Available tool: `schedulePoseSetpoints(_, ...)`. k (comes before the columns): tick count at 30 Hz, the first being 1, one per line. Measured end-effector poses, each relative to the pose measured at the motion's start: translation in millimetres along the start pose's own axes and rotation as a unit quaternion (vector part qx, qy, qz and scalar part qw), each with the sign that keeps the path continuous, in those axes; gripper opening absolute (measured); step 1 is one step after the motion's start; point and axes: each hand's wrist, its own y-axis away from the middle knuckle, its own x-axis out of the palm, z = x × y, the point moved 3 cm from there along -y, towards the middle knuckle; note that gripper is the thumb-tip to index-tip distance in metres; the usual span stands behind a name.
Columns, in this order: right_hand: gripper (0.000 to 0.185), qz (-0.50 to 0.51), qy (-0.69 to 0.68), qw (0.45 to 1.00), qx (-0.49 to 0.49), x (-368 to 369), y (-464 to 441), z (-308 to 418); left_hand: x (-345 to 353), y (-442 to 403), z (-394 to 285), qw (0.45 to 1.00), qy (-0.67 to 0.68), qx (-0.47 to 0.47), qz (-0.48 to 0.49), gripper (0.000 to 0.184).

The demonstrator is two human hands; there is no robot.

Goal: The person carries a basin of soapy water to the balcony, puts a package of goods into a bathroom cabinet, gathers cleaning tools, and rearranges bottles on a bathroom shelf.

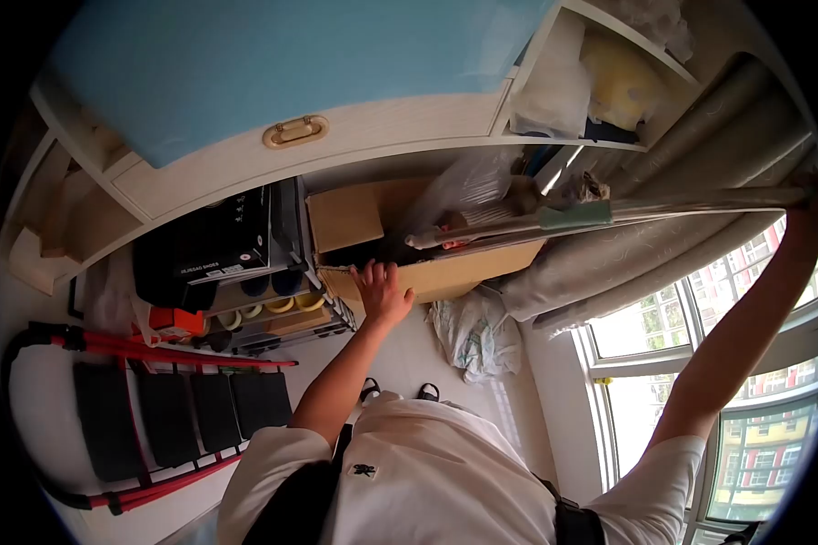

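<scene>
A long cardboard box (482, 274) sits with its top open under the cabinet. My left hand (384, 292) has its fingers hooked over the near rim of this box, thumb apart. Several long metal poles (682, 203), bundled with a green wrap (576, 214), reach from inside the box out to the right. At their far end, my right hand (811, 202) is closed around them with the arm stretched out; its fingers are dim at the view's edge. Clear plastic wrapping (463, 186) and other items lie in the box, partly hidden by the poles.
Overhead is a cabinet with a blue panel (291, 64). A shoe rack (282, 313) with boxes stands left, near a folded red and black step ladder (182, 409). Grey curtains (591, 259) and windows (645, 327) are right. A plastic bag (477, 336) lies on the floor.
</scene>
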Motion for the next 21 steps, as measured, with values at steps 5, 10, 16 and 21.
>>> schedulePoseSetpoints(5,0.017,-0.095,-0.096,0.982,0.133,84,122,-3,-5,-2,1,1.000,0.018,0.003,-0.001,0.060)
schedulePoseSetpoints(10,0.026,-0.039,-0.156,0.982,0.099,142,272,-22,-12,4,-3,1.000,0.029,0.005,0.009,0.063)
schedulePoseSetpoints(16,0.030,0.009,-0.107,0.993,0.055,170,319,-18,-5,8,2,0.999,0.029,0.009,0.020,0.067)
schedulePoseSetpoints(21,0.021,-0.015,-0.093,0.991,0.094,166,252,22,-7,9,3,0.999,0.023,0.024,0.028,0.067)
